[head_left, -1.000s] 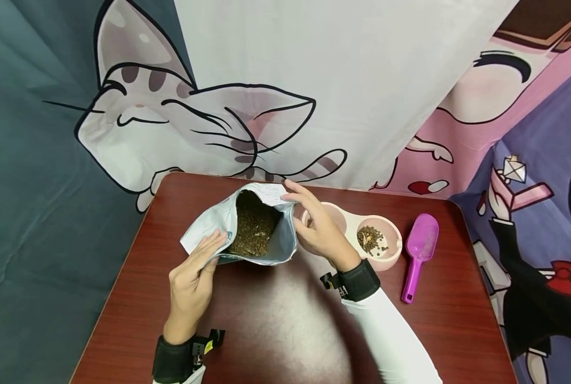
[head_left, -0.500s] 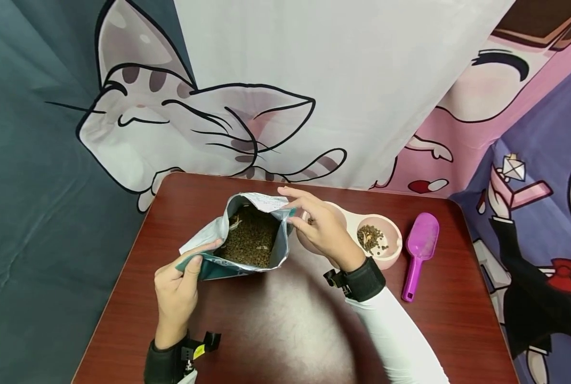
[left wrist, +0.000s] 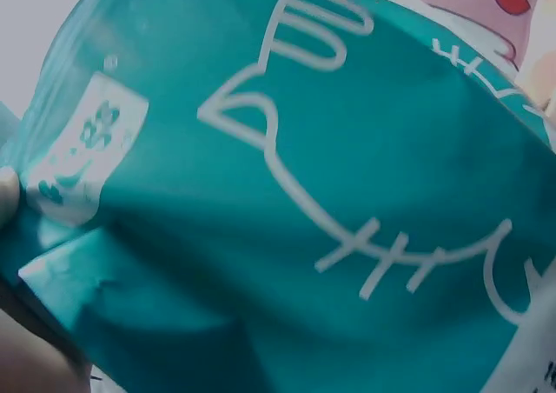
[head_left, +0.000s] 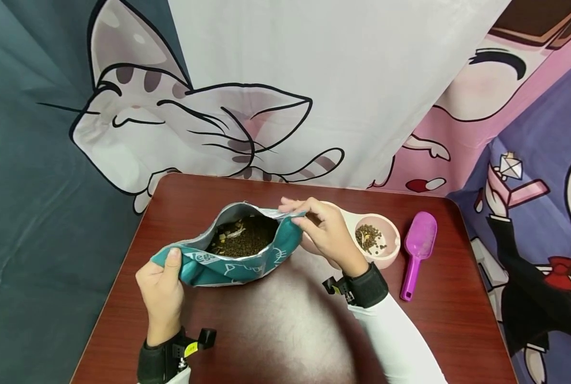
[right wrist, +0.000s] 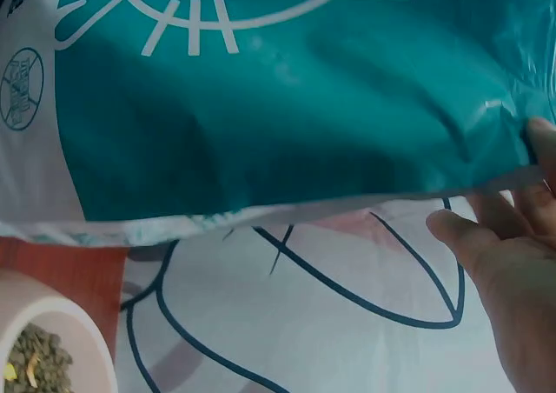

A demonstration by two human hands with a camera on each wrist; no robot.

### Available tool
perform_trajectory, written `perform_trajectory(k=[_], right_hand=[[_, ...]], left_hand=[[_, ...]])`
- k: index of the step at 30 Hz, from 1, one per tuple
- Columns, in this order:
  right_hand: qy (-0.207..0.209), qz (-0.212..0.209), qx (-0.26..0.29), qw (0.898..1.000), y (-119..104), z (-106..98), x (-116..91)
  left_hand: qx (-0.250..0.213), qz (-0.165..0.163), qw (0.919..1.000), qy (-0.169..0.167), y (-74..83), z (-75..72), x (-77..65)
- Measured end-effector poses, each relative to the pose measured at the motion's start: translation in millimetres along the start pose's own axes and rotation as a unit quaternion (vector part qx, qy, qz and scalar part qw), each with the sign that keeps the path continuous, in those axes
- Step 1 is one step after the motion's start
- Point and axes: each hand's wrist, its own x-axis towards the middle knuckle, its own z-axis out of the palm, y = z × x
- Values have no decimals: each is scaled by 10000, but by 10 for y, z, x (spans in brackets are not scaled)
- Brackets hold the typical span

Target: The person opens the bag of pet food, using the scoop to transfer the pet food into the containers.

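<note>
A teal and silver pet food bag (head_left: 232, 269) stands over the table with its mouth spread, showing brown pellets (head_left: 247, 237) and a few pale bits inside. My left hand (head_left: 160, 290) grips the bag's left top corner, thumb on the teal front. At the opposite corner my right hand (head_left: 330, 232) pinches the rim between thumb and fingers. The left wrist view is filled by the bag's teal front (left wrist: 347, 167) with white cat line drawings. In the right wrist view, right-hand fingers (right wrist: 486, 228) lie at the bag's edge.
Behind the right hand sits a pale pink double bowl (head_left: 392, 250), its right cup holding some pellets (head_left: 368, 236). A purple scoop (head_left: 419, 245) lies to the right of it on the brown table (head_left: 458, 320). A cartoon-printed cloth hangs behind the table.
The left hand has moved left and down, pulling its corner outward. The bag's mouth is stretched wider sideways and tipped, so more teal front shows. The right hand has closed on its corner.
</note>
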Motion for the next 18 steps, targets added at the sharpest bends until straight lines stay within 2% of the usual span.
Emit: perform_trajectory(k=[3, 7, 13, 18], right_hand=[[221, 259, 214, 9992, -24, -11, -68], [530, 540, -173, 9970, -63, -51, -157], [711, 706, -525, 9936, -109, -99, -237], [872, 805, -679, 9906, -180, -107, -291]], left_hand=[[-179, -102, 9993, 303, 4, 39, 53], [-363, -308, 9977, 485, 21, 77, 143], [-125, -702, 9964, 457, 53, 131, 229], [400, -887, 9941, 485, 62, 223, 298]])
